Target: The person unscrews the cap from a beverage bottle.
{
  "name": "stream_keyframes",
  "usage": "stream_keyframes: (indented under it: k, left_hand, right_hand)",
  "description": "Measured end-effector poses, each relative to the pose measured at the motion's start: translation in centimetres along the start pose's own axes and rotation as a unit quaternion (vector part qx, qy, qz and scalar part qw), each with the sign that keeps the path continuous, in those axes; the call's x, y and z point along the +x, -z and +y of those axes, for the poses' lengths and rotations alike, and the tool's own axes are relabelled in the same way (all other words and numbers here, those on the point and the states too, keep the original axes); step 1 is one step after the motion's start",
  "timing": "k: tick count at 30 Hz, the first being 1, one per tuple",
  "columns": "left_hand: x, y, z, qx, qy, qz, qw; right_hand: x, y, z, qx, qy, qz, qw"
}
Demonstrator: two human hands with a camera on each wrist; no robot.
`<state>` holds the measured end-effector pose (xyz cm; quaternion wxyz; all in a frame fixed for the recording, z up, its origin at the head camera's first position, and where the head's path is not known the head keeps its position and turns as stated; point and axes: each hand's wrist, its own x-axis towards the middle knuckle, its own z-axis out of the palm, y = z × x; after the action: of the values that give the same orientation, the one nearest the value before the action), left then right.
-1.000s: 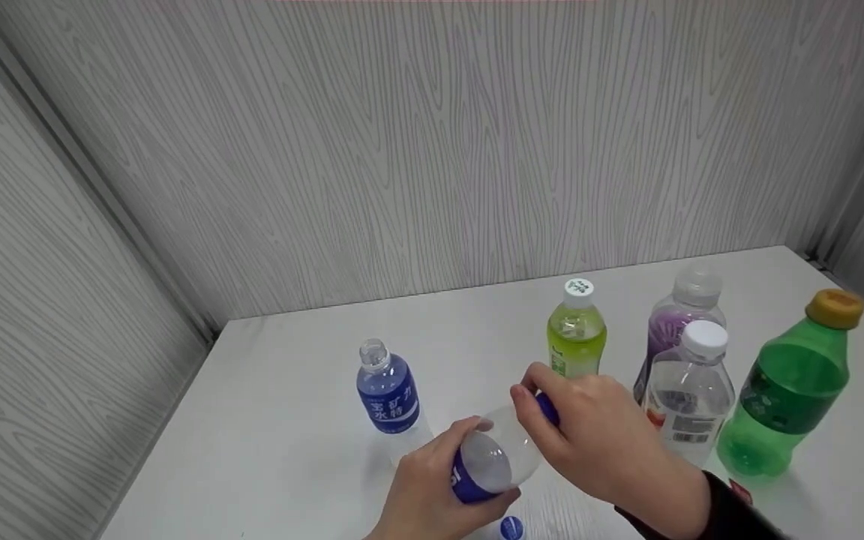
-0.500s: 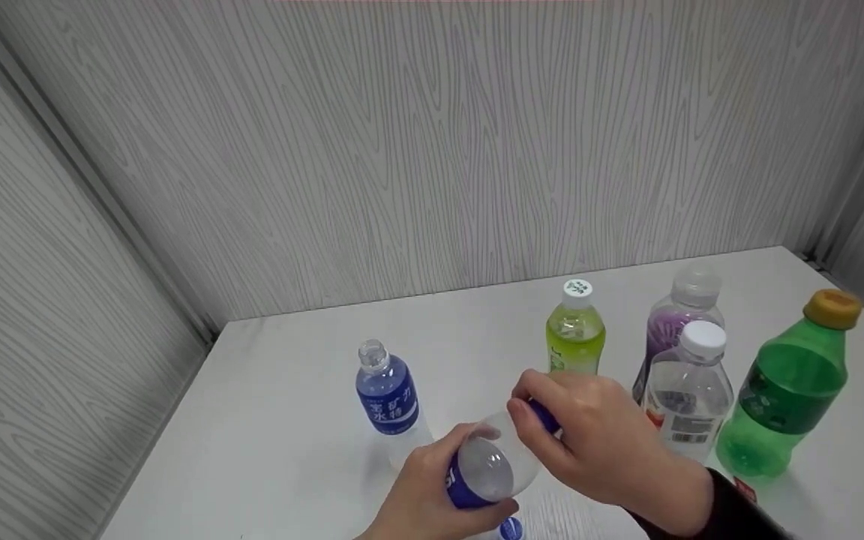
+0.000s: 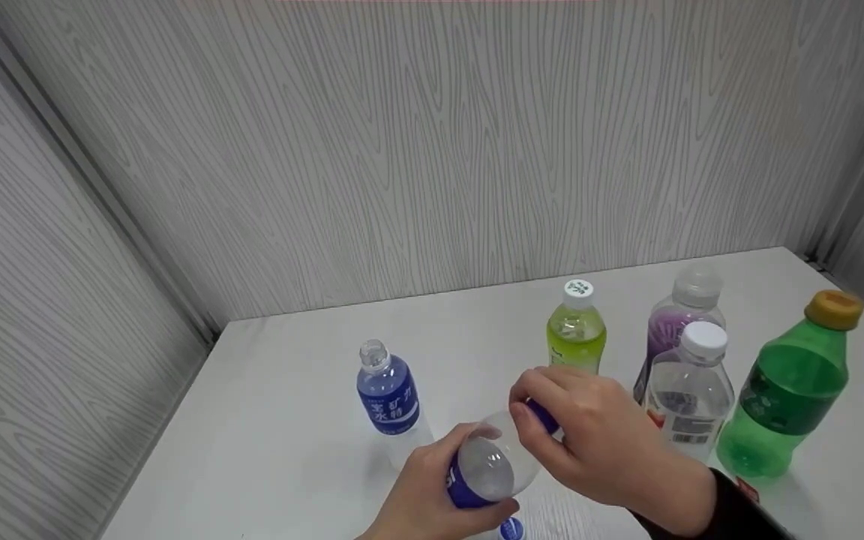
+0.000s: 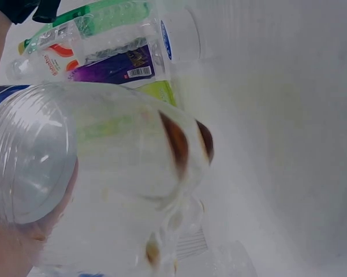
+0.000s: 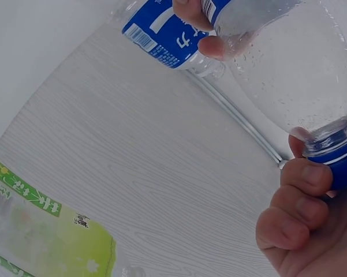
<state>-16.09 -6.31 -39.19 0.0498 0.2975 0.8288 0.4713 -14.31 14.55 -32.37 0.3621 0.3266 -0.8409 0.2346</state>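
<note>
Gripping the clear bottle around its blue label, the left hand holds it tilted between the left and right edges of the table; the right hand pinches its blue cap. An uncapped blue-labelled bottle stands nearest the left edge, an orange-capped green bottle nearest the right.
</note>
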Motion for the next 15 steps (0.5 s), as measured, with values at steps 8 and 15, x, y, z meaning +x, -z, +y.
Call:
stream_keyframes:
  k: [8,15]
  left_hand:
    - [-0.04,-0.17,0.21,0.047,0.026,0.022,0.9983]
    - [-0.1,-0.9,-0.21,0.16,-0.026,0.098,0.9818]
  right_hand:
    - [-0.08,0.2,-0.19,-0.04,-0.1,-0.047,0.993]
    - [0.07,0.01,-0.39,-0.058,-0.18,-0.09,0.978]
